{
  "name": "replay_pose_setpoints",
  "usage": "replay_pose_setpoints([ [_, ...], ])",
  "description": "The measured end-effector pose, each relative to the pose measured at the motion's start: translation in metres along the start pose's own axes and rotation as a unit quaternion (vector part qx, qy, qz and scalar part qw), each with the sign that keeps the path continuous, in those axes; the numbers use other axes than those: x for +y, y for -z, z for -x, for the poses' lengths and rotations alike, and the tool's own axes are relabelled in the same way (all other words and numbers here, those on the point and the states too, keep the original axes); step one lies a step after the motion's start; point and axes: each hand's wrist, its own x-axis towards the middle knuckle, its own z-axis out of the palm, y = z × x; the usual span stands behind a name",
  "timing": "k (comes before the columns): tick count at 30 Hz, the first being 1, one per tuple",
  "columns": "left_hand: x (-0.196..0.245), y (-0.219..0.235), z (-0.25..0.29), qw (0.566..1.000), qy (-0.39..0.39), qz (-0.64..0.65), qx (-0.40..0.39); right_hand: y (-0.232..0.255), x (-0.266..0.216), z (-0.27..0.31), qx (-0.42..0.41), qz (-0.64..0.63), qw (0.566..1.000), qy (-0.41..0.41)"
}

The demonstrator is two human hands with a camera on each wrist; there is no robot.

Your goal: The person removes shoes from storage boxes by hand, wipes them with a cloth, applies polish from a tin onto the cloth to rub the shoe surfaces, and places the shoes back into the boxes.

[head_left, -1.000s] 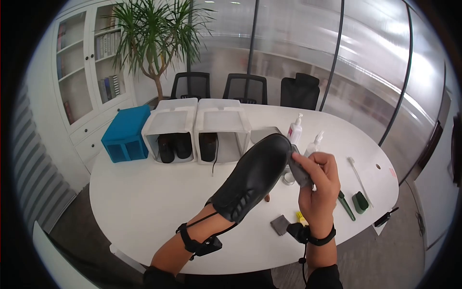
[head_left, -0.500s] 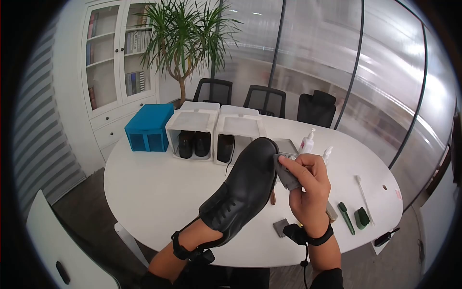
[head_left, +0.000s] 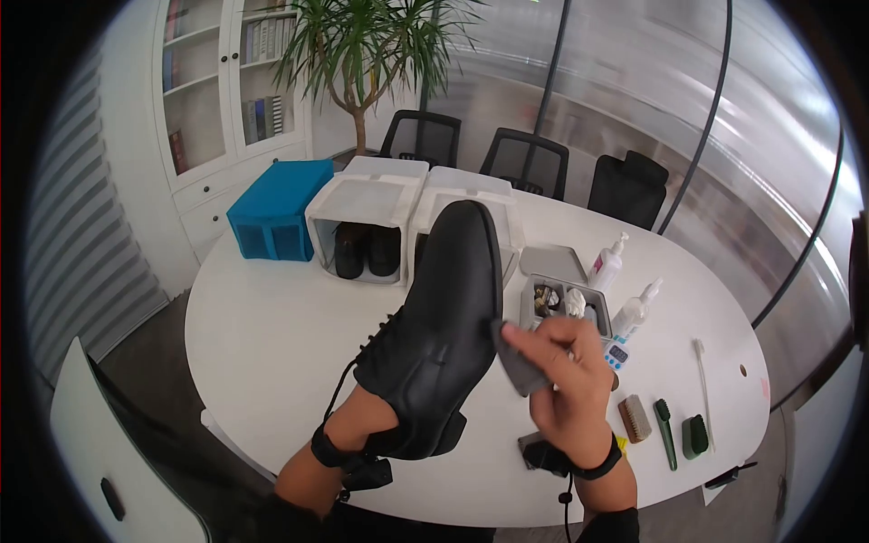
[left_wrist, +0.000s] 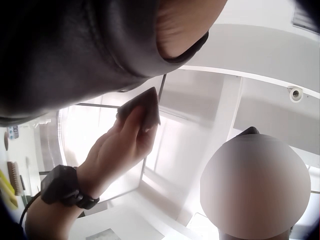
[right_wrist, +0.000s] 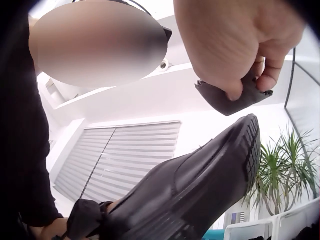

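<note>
A black lace-up leather shoe [head_left: 439, 317] is held up over the table, toe pointing up and away. My left hand [head_left: 364, 418] reaches into its opening; the fingers are hidden inside. Beside the sole edge, my right hand [head_left: 572, 385] pinches a small dark grey cloth [head_left: 520, 360] between thumb and fingers. The cloth's tip overlaps the shoe's side in the head view. From the right wrist view, the thumb presses the folded cloth [right_wrist: 227, 97] against the fingers, near the toe of the shoe [right_wrist: 200, 180].
White shoe boxes [head_left: 367, 197] with black shoes and a blue box [head_left: 281, 204] stand at the back left. Rightward are a grey divided tray [head_left: 593, 299], pump bottle [head_left: 608, 262], spray bottle [head_left: 637, 308], timer [head_left: 616, 353], wooden brush [head_left: 635, 418], green brushes [head_left: 666, 434] and a long white brush [head_left: 704, 389].
The shoe has turned more upright, its toe now pointing up. My right hand with the cloth has moved from the toe down along the shoe's side. The head view has shifted.
</note>
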Motion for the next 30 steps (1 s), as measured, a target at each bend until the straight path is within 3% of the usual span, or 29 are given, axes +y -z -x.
replay_pose_setpoints([
  [1,-0.002,-0.003,-0.001,0.992,-0.001,0.124,-0.002,0.001,0.001,-0.005,0.022,0.006,1.0,-0.001],
  [4,0.017,0.0,-0.002,0.994,-0.012,0.111,-0.013,-0.001,0.003,-0.01,0.053,0.015,0.998,0.016],
  [8,0.039,0.009,-0.006,0.995,-0.032,0.086,-0.027,-0.005,-0.01,0.002,-0.007,0.027,0.999,0.022],
  [9,0.04,0.009,-0.005,0.995,-0.003,0.1,-0.019,-0.005,-0.018,0.006,-0.045,0.009,0.999,0.014],
  [11,0.034,0.01,0.002,0.992,0.033,0.118,-0.007,-0.005,-0.031,0.009,-0.088,-0.024,0.996,-0.008],
  [12,0.024,0.012,0.005,0.997,0.009,0.071,-0.009,-0.006,-0.033,0.009,-0.095,-0.027,0.995,-0.009],
  [14,0.022,0.014,0.015,1.0,-0.009,0.023,-0.003,-0.007,-0.035,0.005,-0.032,0.025,0.999,0.005],
  [16,0.033,0.012,0.025,0.981,0.022,0.188,0.045,-0.013,-0.035,0.002,-0.015,0.021,1.0,0.003],
  [20,0.043,0.02,0.028,0.99,-0.005,0.132,0.051,-0.024,-0.044,0.003,-0.013,0.04,0.999,0.016],
  [23,0.044,0.025,0.027,0.997,-0.037,0.038,0.064,-0.027,-0.061,0.013,-0.122,-0.01,0.992,0.029],
  [25,0.036,0.026,0.028,0.99,-0.05,-0.095,0.093,-0.027,-0.069,0.016,-0.142,-0.014,0.99,0.024],
  [28,0.05,0.022,0.032,0.991,-0.042,0.023,0.126,-0.026,-0.07,0.016,-0.148,-0.031,0.988,0.025],
  [30,0.052,0.02,0.031,0.992,-0.016,0.006,0.122,-0.021,-0.072,0.009,-0.081,-0.004,0.997,-0.003],
])
